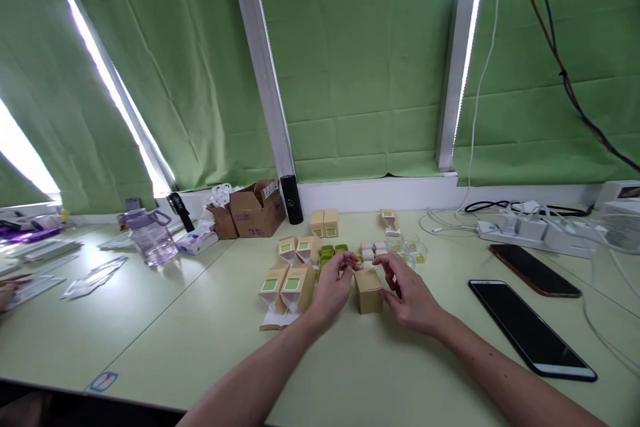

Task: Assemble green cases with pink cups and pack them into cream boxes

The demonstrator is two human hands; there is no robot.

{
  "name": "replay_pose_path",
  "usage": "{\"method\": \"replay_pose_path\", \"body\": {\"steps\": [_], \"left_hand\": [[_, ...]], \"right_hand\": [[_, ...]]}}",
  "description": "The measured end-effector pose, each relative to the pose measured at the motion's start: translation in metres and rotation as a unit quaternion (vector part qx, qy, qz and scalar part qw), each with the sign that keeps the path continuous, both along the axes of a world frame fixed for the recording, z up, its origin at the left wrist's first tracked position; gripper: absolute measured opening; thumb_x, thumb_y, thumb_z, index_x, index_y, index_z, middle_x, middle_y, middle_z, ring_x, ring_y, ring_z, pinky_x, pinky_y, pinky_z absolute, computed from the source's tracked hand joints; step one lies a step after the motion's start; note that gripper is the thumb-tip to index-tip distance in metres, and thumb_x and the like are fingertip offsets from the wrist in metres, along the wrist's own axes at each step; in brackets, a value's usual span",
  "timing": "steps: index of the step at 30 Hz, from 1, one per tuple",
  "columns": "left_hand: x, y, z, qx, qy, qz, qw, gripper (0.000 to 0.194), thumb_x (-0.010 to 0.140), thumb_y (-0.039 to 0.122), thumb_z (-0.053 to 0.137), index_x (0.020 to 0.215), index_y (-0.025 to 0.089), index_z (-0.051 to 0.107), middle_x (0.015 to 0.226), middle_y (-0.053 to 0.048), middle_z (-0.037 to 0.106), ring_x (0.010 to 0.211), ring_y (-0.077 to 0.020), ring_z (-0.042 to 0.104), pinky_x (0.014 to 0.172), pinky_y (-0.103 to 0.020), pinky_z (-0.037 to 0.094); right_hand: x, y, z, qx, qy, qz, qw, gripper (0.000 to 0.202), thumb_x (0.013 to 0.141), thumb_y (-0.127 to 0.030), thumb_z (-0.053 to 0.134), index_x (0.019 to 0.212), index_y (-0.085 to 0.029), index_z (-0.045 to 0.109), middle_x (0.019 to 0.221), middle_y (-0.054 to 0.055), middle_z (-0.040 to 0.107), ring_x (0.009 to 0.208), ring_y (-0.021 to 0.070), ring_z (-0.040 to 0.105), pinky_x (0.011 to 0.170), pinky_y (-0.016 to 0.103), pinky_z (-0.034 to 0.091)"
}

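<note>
The small tan box (369,293) is standing closed and upright on the table (200,347), showing plain, smooth faces, crisp straight edges and a flat top; it is sitting nearer the person than the brown carton (256,212) and to its right. The right hand (411,297) is reaching around the box's right side, thumb touching near an upper corner, index finger arching above and fingers spreading apart. The left hand (334,287) is hovering by the box's upper left, its fingertips bunching close together; whether they are pinching anything, I cannot tell. Nearer the person than the carton and slightly right, open-ended boxes (299,285) are showing matte tan card, white inner flaps and green square labels. Farther right of the carton, green cups (327,252), pale blocks (367,252) and clear, rounded plastic pieces (420,253) are clustering just beyond the hands. The ribbed-looking card of the carton is contrasting with the smooth black cylinder (291,200) standing just right of it. Well right of the carton, two glossy, flat phones (533,327) are lying past the right forearm. Bare tabletop is stretching toward the near edge, nearer the person than the carton, leaving open room between the forearms and in front of the box.
</note>
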State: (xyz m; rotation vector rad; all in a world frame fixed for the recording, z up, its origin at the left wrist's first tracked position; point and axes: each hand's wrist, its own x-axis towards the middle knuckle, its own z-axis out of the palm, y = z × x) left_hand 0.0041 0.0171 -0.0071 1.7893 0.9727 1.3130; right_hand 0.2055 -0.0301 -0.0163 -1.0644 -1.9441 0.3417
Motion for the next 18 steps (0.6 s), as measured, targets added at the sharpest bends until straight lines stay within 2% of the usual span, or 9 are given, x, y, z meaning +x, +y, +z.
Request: {"method": "replay_pose_path", "body": {"steps": [9,15,18], "left_hand": [[-0.001,-0.005,0.004,0.023,0.045,0.041,0.998,0.009,0.091,0.020,0.055,0.094,0.020,0.063,0.075,-0.001,0.067,0.075,-0.0182,0.063,0.074,-0.030,0.046],[-0.002,-0.007,0.005,0.024,0.061,0.049,0.997,0.010,0.093,0.021,0.052,0.098,0.020,0.062,0.069,0.000,0.067,0.069,-0.0183,0.064,0.073,-0.030,0.046],[-0.003,-0.006,0.006,0.029,0.053,0.067,0.996,0.010,0.093,0.020,0.051,0.096,0.020,0.061,0.066,0.001,0.065,0.066,-0.0182,0.064,0.070,-0.030,0.046]], "right_hand": [[0.004,0.016,-0.014,-0.030,0.061,-0.039,0.997,0.040,0.082,-0.015,0.054,0.120,-0.026,0.048,0.089,-0.001,0.052,0.068,0.0157,0.053,0.058,0.026,0.047],[-0.002,0.020,-0.020,-0.063,0.096,-0.022,0.993,0.030,0.090,-0.018,0.046,0.119,-0.026,0.045,0.087,-0.002,0.052,0.069,0.0163,0.060,0.061,0.027,0.048],[0.000,0.021,-0.019,-0.050,0.072,-0.062,0.994,0.029,0.090,-0.017,0.045,0.118,-0.026,0.046,0.087,-0.002,0.055,0.069,0.0170,0.060,0.062,0.028,0.046]]}}
